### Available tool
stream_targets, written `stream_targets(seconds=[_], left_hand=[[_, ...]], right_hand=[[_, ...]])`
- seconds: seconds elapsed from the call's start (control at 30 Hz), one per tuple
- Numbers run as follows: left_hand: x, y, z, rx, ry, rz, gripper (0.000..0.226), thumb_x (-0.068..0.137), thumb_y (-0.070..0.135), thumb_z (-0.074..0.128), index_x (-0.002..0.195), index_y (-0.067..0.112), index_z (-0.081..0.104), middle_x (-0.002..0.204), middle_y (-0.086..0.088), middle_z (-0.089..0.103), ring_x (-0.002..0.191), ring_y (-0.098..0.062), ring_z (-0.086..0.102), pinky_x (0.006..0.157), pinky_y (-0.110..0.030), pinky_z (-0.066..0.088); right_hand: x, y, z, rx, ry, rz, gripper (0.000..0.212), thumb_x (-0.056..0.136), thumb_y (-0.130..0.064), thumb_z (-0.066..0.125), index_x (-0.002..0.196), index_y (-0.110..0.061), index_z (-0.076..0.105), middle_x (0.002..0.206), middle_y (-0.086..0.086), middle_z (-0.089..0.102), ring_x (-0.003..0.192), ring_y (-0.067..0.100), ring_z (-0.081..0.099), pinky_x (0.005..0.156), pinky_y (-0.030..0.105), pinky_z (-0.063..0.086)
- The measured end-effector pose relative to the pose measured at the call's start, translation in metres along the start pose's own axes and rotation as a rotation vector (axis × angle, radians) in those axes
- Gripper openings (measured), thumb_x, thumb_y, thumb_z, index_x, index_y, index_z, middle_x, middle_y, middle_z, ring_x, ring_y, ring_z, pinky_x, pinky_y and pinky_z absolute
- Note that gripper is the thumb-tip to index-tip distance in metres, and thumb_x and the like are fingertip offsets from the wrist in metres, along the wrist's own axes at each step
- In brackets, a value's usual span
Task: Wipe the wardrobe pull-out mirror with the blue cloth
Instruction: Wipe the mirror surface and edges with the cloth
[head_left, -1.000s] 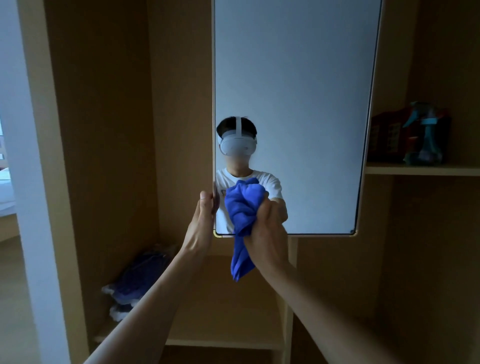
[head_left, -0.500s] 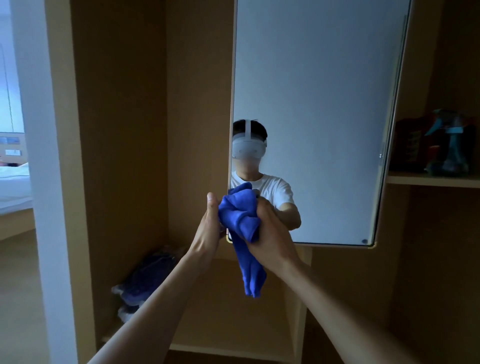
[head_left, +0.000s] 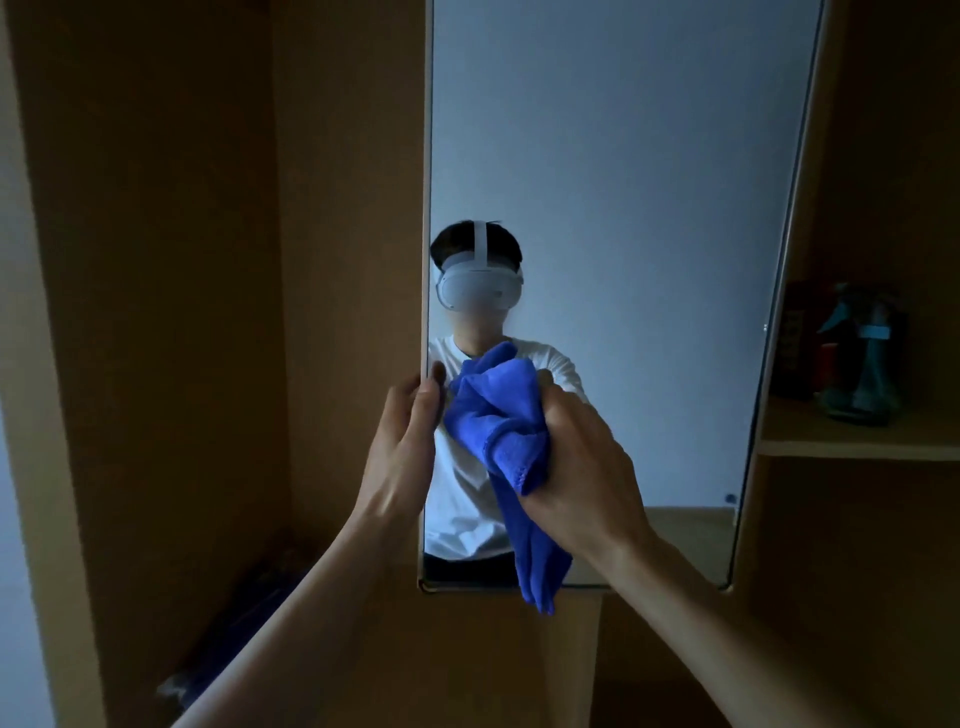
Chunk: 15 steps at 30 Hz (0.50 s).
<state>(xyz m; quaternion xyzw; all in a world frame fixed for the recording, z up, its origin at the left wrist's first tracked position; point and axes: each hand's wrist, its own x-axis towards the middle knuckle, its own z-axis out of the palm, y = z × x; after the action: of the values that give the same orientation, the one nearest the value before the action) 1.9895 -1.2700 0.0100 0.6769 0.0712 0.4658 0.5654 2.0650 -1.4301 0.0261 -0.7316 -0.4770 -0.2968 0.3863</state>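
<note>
Domestic interior, at an open built-in wardrobe (head_left: 156, 312). Walls and dividers are of light brown wood-effect board, forming tall compartments. A frameless full-length pull-out mirror (head_left: 623, 182) stands out from the carcass between two compartments. To the right, a fixed shelf (head_left: 857, 449) carries a teal spray bottle (head_left: 860, 358) and a dark red box (head_left: 795, 338) just beside it. Low in the left compartment lies a dark bundle (head_left: 244, 623), apparently fabric; detail is unclear in the dim light. The mirror reflects a plain pale wall and a strip of light flooring.
</note>
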Motion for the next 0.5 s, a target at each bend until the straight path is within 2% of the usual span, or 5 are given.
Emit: stream_targets(seconds=[0.1, 0.17, 0.23, 0.37, 0.5], left_hand=[[0.03, 0.038, 0.006, -0.02, 0.005, 0.004, 0.054, 0.089, 0.068, 0.047, 0.132, 0.036, 0.054, 0.119, 0.017, 0.066, 0.111, 0.0, 0.064, 0.096, -0.03, 0.052], [0.05, 0.068, 0.008, -0.017, 0.005, 0.012, 0.053, 0.09, 0.067, 0.049, 0.135, 0.04, 0.049, 0.119, 0.022, 0.064, 0.112, 0.005, 0.063, 0.094, -0.025, 0.054], [0.072, 0.102, 0.009, -0.004, 0.006, 0.022, 0.053, 0.091, 0.064, 0.049, 0.138, 0.041, 0.048, 0.119, 0.026, 0.062, 0.113, 0.006, 0.062, 0.095, -0.024, 0.054], [0.115, 0.18, 0.008, -0.006, -0.016, 0.034, 0.057, 0.091, 0.062, 0.049, 0.144, 0.041, 0.046, 0.117, 0.027, 0.064, 0.111, 0.009, 0.063, 0.092, -0.022, 0.053], [0.163, 0.266, 0.01, 0.025, -0.082, 0.038, 0.036, 0.092, 0.061, 0.047, 0.127, 0.051, 0.051, 0.106, 0.035, 0.067, 0.101, 0.017, 0.062, 0.077, -0.011, 0.051]], right_hand=[[0.034, -0.015, -0.026, -0.064, -0.059, -0.053, 0.037, 0.082, -0.042, 0.062, 0.116, -0.03, 0.051, 0.1, -0.018, 0.055, 0.087, 0.001, 0.051, 0.062, 0.009, 0.04], [0.059, -0.027, -0.046, -0.103, -0.107, -0.064, 0.04, 0.082, -0.046, 0.054, 0.118, -0.03, 0.051, 0.104, -0.018, 0.054, 0.094, 0.001, 0.047, 0.063, 0.009, 0.037], [0.088, -0.041, -0.069, -0.144, -0.141, -0.06, 0.044, 0.081, -0.048, 0.051, 0.122, -0.032, 0.049, 0.103, -0.019, 0.054, 0.09, 0.003, 0.049, 0.058, 0.009, 0.034], [0.154, -0.074, -0.12, -0.197, -0.146, -0.047, 0.048, 0.081, -0.031, 0.064, 0.126, -0.029, 0.047, 0.098, -0.012, 0.053, 0.077, 0.006, 0.048, 0.05, 0.009, 0.027], [0.222, -0.109, -0.175, -0.237, -0.149, -0.099, 0.042, 0.082, -0.014, 0.061, 0.123, -0.017, 0.054, 0.092, -0.011, 0.046, 0.078, 0.004, 0.038, 0.051, 0.008, 0.026]])
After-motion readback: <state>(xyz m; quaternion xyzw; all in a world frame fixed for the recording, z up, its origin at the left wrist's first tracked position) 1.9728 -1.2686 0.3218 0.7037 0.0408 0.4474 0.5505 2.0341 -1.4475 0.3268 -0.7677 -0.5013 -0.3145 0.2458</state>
